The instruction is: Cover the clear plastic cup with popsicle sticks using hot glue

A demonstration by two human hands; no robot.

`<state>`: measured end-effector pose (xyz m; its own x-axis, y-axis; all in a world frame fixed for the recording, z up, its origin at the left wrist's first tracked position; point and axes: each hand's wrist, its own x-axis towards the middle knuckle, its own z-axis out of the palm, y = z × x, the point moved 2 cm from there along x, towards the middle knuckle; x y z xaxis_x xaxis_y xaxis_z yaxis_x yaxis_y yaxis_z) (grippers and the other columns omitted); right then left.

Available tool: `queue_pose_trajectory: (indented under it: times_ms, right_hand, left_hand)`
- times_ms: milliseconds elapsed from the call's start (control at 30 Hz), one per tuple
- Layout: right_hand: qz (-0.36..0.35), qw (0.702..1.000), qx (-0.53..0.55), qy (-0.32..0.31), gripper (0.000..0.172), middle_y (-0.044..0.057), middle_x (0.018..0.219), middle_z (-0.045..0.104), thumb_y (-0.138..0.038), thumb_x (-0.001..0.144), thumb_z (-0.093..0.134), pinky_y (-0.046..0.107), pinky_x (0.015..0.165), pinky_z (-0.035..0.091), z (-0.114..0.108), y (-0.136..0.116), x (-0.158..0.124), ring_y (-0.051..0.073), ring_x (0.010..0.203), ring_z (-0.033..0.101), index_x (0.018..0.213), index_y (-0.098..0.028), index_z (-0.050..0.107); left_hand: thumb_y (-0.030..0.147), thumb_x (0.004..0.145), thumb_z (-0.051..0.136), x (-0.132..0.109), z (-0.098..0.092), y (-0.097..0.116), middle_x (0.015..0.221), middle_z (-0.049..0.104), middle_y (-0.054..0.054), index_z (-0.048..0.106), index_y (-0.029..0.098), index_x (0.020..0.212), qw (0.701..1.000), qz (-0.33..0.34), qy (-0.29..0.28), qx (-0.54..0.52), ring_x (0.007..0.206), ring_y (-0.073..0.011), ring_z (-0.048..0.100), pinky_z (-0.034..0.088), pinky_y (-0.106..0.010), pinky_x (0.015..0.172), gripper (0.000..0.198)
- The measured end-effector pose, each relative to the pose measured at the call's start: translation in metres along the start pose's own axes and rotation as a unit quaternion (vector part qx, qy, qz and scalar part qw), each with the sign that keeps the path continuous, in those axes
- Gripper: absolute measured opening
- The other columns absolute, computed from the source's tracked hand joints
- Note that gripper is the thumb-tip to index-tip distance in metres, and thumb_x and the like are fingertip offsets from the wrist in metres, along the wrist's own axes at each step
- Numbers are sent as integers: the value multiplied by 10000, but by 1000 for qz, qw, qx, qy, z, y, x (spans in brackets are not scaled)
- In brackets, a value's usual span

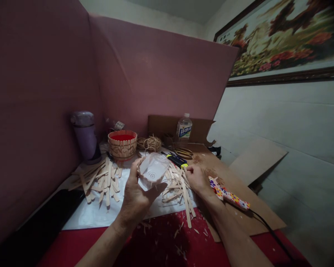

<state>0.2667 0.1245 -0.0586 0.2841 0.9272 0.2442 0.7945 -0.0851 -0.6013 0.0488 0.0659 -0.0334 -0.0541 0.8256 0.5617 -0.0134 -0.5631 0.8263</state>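
Left forearm (108, 235); tilted cup (152, 173), mouth cameraward

The small cup (152, 171) looked like clear, shiny plastic, with fine rings moulded in its base. The flat sticks (187, 204) were bare, matt wood. The twine (152, 144) looked rough and fibrous, the bottle (184, 129) smooth transparent plastic. The cardboard (261, 218) was dull; the red cover (161, 241) resembled matt cloth. Pale wall tiles (300, 118) had a soft sheen.
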Motion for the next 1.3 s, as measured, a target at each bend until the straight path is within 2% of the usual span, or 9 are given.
queue_pose_trajectory:
  times_ms: [167, 267, 467, 600, 733, 833, 933, 1033, 1300]
  right_hand:
    - [-47, 991, 116, 39, 261, 79, 828, 715, -353, 841, 505, 272, 701, 475, -6, -9, -1, 191, 761, 654, 786, -161, 672]
    - [-79, 961, 263, 40, 286, 68, 792, 680, -436, 793, 573, 266, 654, 472, -11, -19, -7, 169, 697, 611, 730, -162, 625]
    - [-13, 758, 621, -197, 295, -88, 478, 443, -441, 783, 681, 173, 402, 227, -18, -37, -30, 58, 396, 285, 810, -194, 521]
    - [26, 700, 662, -266, 267, -109, 515, 372, -397, 796, 694, 150, 381, 158, -23, -41, -38, 28, 395, 152, 850, -180, 548]
    - [6, 728, 645, -233, 308, -79, 546, 414, -414, 769, 730, 155, 379, 143, -25, -42, -41, 31, 419, 182, 720, -177, 540]
    - [-106, 785, 598, -122, 270, -59, 522, 454, -397, 763, 747, 164, 403, 244, -31, -43, -47, 49, 441, 311, 677, -179, 613]
    - [-239, 814, 529, -30, 122, -15, 626, 602, -325, 787, 737, 203, 519, 407, -40, -46, -58, 96, 565, 502, 748, -213, 708]
    - [-285, 821, 494, -5, 53, -5, 712, 641, -253, 855, 660, 210, 518, 421, -46, -48, -69, 108, 594, 538, 849, -245, 712]
    - [-413, 802, 431, 15, 285, 6, 798, 635, -38, 848, 599, 263, 624, 451, -55, -52, -76, 138, 729, 577, 971, -269, 712]
  left_hand:
    - [272, 655, 799, 0, 2, 0, 1133, 630, -75, 465, 232, 1235, 1000, 1, -21, -13, 1000, -244, 646, 552, -398, 878, 671]
    - [286, 648, 805, 0, 3, 1, 1160, 619, -81, 475, 228, 1226, 1000, -5, -28, -7, 1044, -254, 630, 554, -387, 870, 668]
    - [303, 648, 806, -3, 4, -4, 1159, 626, -77, 479, 238, 1251, 997, -37, -59, 32, 1045, -283, 612, 558, -379, 800, 689]
    - [282, 636, 810, -4, 5, -5, 1102, 652, -57, 504, 253, 1226, 996, -38, -75, 29, 962, -268, 630, 558, -364, 736, 665]
    - [265, 631, 811, -4, 6, -5, 1077, 660, -51, 499, 257, 1225, 995, -39, -90, 18, 922, -255, 636, 557, -348, 701, 670]
    - [268, 649, 804, -4, 6, -4, 1124, 644, -61, 484, 259, 1245, 994, -30, -99, 24, 953, -259, 632, 554, -343, 709, 676]
    - [250, 678, 787, -6, 5, -2, 1244, 587, -65, 469, 279, 1273, 993, 2, -109, 39, 1069, -267, 596, 535, -361, 823, 675]
    - [229, 700, 770, -7, 3, -1, 1349, 508, -77, 448, 293, 1309, 991, 45, -112, 49, 1199, -283, 521, 460, -412, 978, 691]
    - [176, 687, 765, -2, -3, 1, 1402, 447, -77, 432, 315, 1330, 981, 152, -82, 88, 1335, -304, 373, 255, -503, 1136, 737]
